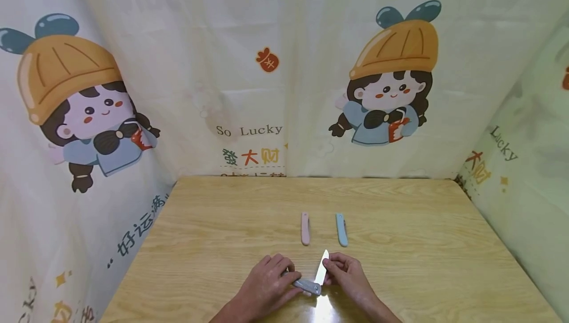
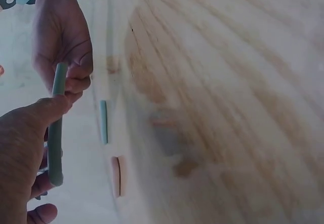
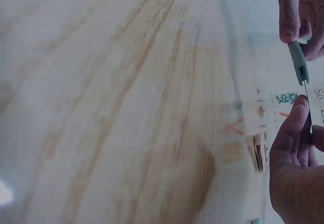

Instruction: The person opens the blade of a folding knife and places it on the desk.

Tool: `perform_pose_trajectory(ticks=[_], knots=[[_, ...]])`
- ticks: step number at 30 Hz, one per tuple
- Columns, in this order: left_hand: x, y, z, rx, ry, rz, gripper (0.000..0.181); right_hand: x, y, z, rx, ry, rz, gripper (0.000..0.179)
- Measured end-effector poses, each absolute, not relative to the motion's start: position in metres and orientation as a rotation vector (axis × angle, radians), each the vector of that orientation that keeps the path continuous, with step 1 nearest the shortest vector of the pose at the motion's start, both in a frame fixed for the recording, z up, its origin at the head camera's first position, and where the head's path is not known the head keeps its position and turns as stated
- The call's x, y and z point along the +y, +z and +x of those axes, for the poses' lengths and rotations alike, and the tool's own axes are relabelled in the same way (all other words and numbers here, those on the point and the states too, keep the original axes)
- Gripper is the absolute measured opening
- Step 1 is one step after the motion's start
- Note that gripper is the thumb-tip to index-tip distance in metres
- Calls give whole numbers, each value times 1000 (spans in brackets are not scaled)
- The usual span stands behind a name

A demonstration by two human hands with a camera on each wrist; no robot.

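Note:
A folding knife with a grey handle [image 1: 307,286] is held over the front of the table, its bright blade [image 1: 322,269] swung out at an angle from the handle. My left hand [image 1: 271,283] grips the handle between thumb and fingers. On the other side, my right hand [image 1: 348,276] pinches the blade, seen nearly edge-on in the right wrist view as a thin dark line [image 3: 308,105]. Beyond the hands lie a pink folded knife [image 1: 304,229] and a light blue folded knife [image 1: 342,230], side by side and apart.
The wooden table [image 1: 213,219] carries a bright light reflection near its front, just below the knife. Printed cloth curtains [image 1: 311,115] stand behind the table and along its left and right sides.

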State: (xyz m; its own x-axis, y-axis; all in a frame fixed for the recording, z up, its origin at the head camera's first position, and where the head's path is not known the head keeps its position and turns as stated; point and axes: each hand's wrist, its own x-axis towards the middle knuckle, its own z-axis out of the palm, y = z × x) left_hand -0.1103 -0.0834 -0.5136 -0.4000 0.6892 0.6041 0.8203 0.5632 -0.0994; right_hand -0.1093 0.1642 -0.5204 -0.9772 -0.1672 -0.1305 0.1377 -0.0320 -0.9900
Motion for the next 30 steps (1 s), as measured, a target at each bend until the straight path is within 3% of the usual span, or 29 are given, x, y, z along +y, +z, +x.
perform_pose_trajectory(ticks=[30], knots=[[-76,-520,-92,-2341,-479,-1014,31,160,-520,-114,1879,-2290,212,10]])
